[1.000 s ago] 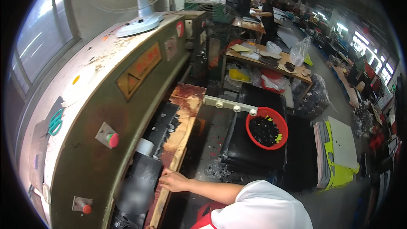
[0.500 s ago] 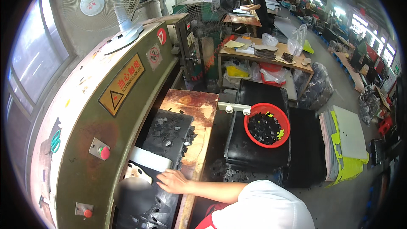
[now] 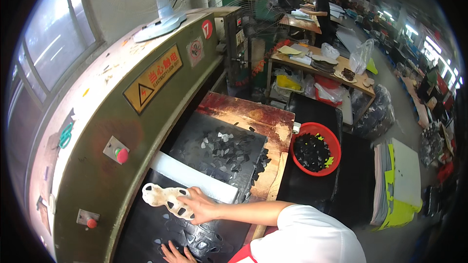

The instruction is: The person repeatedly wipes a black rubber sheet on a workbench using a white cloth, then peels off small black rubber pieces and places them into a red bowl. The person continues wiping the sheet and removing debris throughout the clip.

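My right hand (image 3: 202, 206) grips the right end of a cream, sole-shaped plate with holes (image 3: 168, 199). The thumb lies over its edge; the fingers underneath are mostly hidden. Below it is a black sheet (image 3: 141, 231) on the press bed, with cut-out shapes (image 3: 202, 238) in it. My left hand (image 3: 178, 253) rests at the lower edge, fingers spread on the black sheet and holding nothing. A long white bar (image 3: 195, 178) lies across the bed just beyond the plate. Small black cut pieces (image 3: 231, 151) are scattered past the bar.
An olive-green press beam (image 3: 161, 97) with a red button (image 3: 121, 155) runs along the left. Right of the wooden board (image 3: 273, 117) stands a red basket (image 3: 336, 151) of black scraps. Stacked sheets (image 3: 402, 180) lie farther right. A person (image 3: 321, 12) works at a far table.
The board with the white bar has slid out rightward from under the beam. My right hand now holds the sole-shaped plate, which lay beside it before. My left hand has come into view.
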Demonstrator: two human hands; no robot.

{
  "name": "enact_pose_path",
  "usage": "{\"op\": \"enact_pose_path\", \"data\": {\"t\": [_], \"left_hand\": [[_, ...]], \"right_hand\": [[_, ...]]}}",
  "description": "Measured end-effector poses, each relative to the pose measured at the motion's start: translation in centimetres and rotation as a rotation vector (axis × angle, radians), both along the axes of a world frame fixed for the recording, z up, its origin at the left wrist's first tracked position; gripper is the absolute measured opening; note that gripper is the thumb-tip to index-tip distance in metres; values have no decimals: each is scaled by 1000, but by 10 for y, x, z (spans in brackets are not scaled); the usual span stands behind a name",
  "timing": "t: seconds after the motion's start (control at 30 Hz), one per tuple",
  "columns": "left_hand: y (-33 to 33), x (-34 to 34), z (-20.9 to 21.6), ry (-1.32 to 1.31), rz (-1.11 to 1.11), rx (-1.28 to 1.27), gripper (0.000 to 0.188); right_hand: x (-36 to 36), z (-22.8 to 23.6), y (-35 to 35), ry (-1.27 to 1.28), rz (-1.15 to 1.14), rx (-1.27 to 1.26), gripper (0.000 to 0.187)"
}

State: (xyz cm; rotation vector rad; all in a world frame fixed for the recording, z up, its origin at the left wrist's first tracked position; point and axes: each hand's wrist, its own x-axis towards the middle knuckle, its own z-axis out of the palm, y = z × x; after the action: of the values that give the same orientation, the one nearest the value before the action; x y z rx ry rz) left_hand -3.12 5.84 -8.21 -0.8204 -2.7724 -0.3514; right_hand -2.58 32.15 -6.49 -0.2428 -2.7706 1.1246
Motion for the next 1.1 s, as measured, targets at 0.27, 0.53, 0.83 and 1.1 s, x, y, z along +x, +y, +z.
{"op": "enact_pose_path", "data": {"t": [0.27,0.53,0.83,1.1], "left_hand": [[-2,55,10,-186,28,-62,59],[19,60,35,-198,88,-4,48],[123,43,45,-59,-629,103,54],[130,15,8,-893,-27,996,29]], "right_hand": [[63,21,60,274,-289,-1014,61],[171,29,118,320,-642,-451,59],[203,-30,114,103,-607,314,76],[138,2,24,554,-241,-14,11]]}}
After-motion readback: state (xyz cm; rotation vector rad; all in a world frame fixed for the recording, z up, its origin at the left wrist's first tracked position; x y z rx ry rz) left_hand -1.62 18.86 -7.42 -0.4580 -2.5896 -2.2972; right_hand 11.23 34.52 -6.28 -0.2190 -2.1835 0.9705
